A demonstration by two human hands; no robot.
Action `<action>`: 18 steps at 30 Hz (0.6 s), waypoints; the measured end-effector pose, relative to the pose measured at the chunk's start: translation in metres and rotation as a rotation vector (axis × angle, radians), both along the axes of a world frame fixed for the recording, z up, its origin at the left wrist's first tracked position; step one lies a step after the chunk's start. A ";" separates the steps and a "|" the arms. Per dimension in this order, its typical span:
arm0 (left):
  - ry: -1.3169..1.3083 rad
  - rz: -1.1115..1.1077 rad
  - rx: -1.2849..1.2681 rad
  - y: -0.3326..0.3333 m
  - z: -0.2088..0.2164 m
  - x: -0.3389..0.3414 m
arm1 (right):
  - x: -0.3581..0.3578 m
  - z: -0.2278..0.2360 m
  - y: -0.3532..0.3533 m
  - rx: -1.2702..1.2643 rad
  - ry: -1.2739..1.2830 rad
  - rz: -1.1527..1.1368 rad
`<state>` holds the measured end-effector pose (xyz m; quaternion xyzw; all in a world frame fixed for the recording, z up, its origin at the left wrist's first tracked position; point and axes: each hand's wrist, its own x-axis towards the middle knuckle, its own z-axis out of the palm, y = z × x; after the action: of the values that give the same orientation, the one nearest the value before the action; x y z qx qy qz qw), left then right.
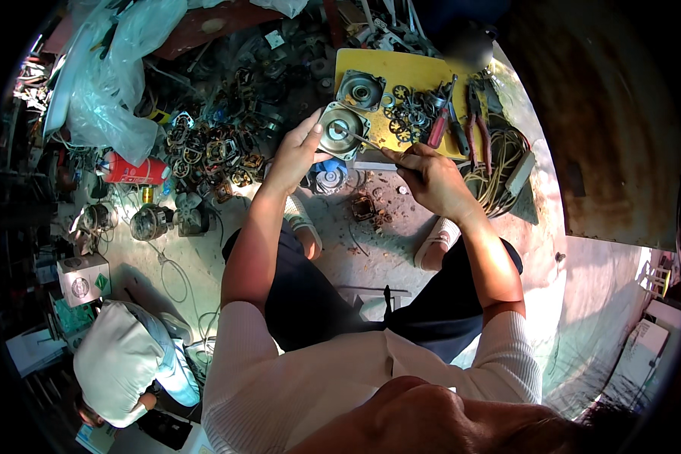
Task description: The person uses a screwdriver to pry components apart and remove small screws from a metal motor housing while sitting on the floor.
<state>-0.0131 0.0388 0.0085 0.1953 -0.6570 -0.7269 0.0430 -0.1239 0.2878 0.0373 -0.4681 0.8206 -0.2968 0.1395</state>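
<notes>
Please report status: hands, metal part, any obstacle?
Left hand holds metal housing. Right hand grips thin tool, tip over housing. Second housing lies close beyond.

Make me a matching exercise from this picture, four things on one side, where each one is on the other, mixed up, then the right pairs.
Things:
1. silver metal cover with a square flange
2. screwdriver with a red handle
3. red cylinder
4. coil of tan cable

Places:
A. lying on the yellow board
B. on its side, at the picture's left
C. beside the board's lower right corner
D. held in the left hand

Pairs: 1-D, 2-A, 3-B, 4-C
</notes>
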 end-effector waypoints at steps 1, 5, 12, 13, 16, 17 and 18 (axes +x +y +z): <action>0.000 -0.021 -0.005 -0.001 -0.001 0.000 | 0.000 0.001 0.001 -0.001 0.050 0.005; -0.018 -0.040 0.007 -0.001 -0.003 0.000 | -0.005 0.004 0.007 0.019 0.133 0.061; 0.037 -0.025 0.029 0.000 0.009 -0.003 | -0.015 0.018 0.016 0.016 0.096 0.091; 0.041 -0.026 0.029 0.000 0.010 -0.003 | -0.017 0.018 0.019 0.012 0.092 0.099; 0.087 -0.026 0.021 -0.003 0.011 0.001 | -0.020 0.019 0.028 -0.026 0.061 0.077; 0.103 -0.059 0.001 -0.003 0.011 0.001 | -0.022 0.019 0.031 -0.040 0.026 0.088; 0.115 -0.091 -0.021 -0.004 0.012 0.003 | -0.023 0.020 0.033 -0.057 -0.012 0.100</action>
<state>-0.0099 0.0352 0.0210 0.1229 -0.6691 -0.7312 0.0495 -0.1467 0.3212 0.0571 -0.5107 0.7865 -0.3153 0.1456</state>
